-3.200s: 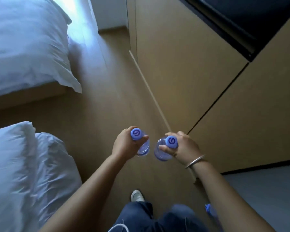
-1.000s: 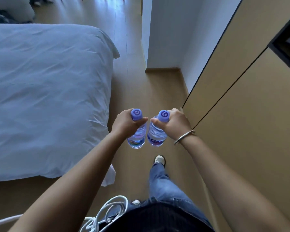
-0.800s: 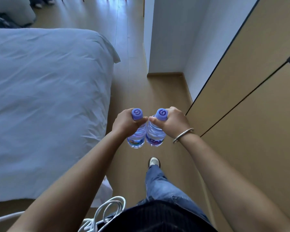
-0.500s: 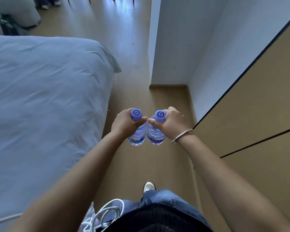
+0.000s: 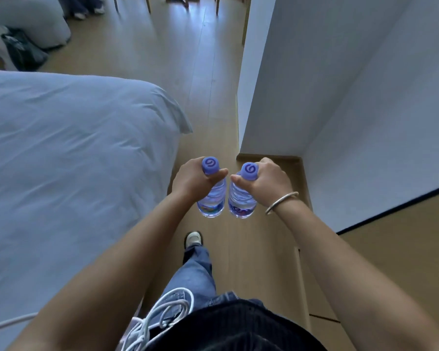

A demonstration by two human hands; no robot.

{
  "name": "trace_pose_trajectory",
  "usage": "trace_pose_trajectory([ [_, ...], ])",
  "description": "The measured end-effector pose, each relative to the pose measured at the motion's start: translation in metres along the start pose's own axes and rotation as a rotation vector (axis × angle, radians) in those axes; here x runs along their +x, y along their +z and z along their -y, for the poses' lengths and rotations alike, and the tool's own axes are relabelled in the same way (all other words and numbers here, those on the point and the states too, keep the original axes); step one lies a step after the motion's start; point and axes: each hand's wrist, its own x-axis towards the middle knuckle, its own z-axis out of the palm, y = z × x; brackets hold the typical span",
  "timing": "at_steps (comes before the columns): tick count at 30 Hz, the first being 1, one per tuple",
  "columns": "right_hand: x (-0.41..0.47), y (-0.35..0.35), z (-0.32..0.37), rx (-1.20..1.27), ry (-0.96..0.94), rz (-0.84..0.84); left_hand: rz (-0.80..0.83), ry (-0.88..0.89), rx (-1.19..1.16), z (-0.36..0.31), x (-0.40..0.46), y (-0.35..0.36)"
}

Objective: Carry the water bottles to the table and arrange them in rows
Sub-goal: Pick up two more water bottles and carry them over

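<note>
1. Grip of the left hand: fingers wrapped round the neck of the left bottle, thumb lying just under its purple cap; the bottle hangs upright, long axis near vertical, base toward the floor.
2. Grip of the right hand: likewise curled round the neck of the right bottle, cap showing above the fist, a bangle on the wrist.
3. Both bottles hang just beside each other, at about the same height, neither hand clearly nearer the goal.
4. No desk top shows; only wooden furniture legs at the far end of the floor, straight ahead past the bed on the left and the white wall corner on the right.
5. My judgement: the carry continues forward down that gap; setting down comes after.
</note>
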Motion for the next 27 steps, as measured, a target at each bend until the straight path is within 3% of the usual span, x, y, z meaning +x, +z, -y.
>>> trace_pose_trajectory([
  [13,0.237,-0.003,0.064,0.122,0.078,-0.118,0.017,0.058,0.012,0.014,0.257,-0.08],
  [27,0.464,0.014,0.046,0.133,0.037,-0.018,0.06,-0.007,0.077,0.036,0.477,-0.076],
])
